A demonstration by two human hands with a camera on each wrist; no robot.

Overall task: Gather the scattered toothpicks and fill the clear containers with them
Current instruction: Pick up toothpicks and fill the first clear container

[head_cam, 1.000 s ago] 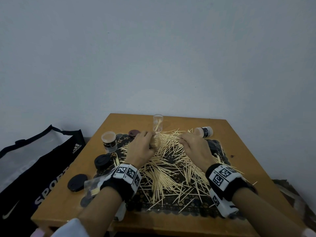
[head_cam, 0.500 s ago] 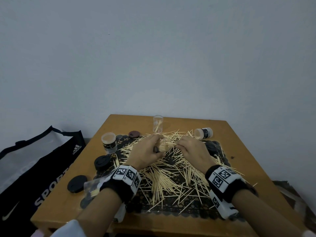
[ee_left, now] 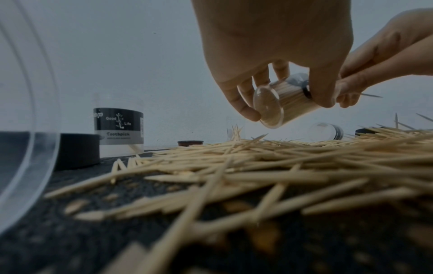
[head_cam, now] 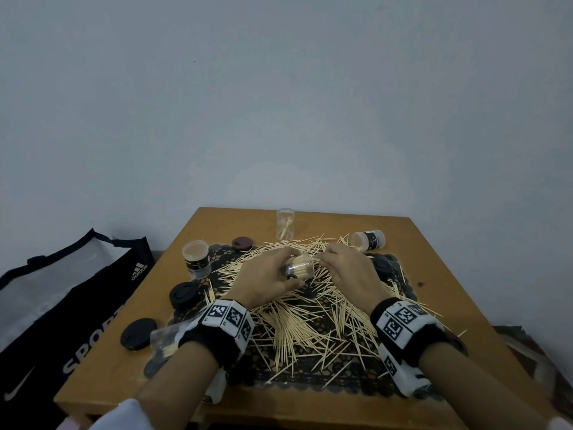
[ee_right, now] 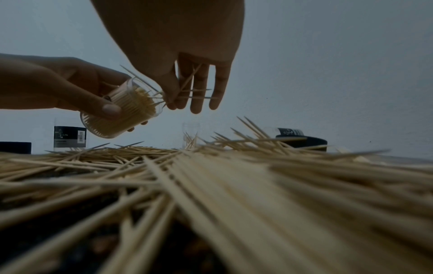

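A plain pale wall backs a small wooden table (head_cam: 434, 305), where a dark lace mat (head_cam: 310, 377) is strewn with loose toothpicks (head_cam: 310, 330). A second ago both hands were down in the pile, raking sticks together; now the left hand (head_cam: 263, 280) has lifted a clear toothpick container (ee_left: 281, 105) off the mat and holds it tilted, its fingers and thumb curled round the wall, its open mouth turned toward the right hand (head_cam: 350, 271). That hand pinches a small bunch of toothpicks (ee_right: 187, 89) between thumb and forefinger just at the container's mouth, the other fingers hanging straight. The container already looks tightly packed, so this is probably a topping-up; the last few sticks may need working in point-first so they do not splay out. Much is still to do: a labelled jar (head_cam: 197, 259) stands at the left, a nearly empty clear tube (head_cam: 285, 223) stands at the far edge, another container (head_cam: 369, 240) lies on its side, and dark lids (head_cam: 183, 294) sit loose.
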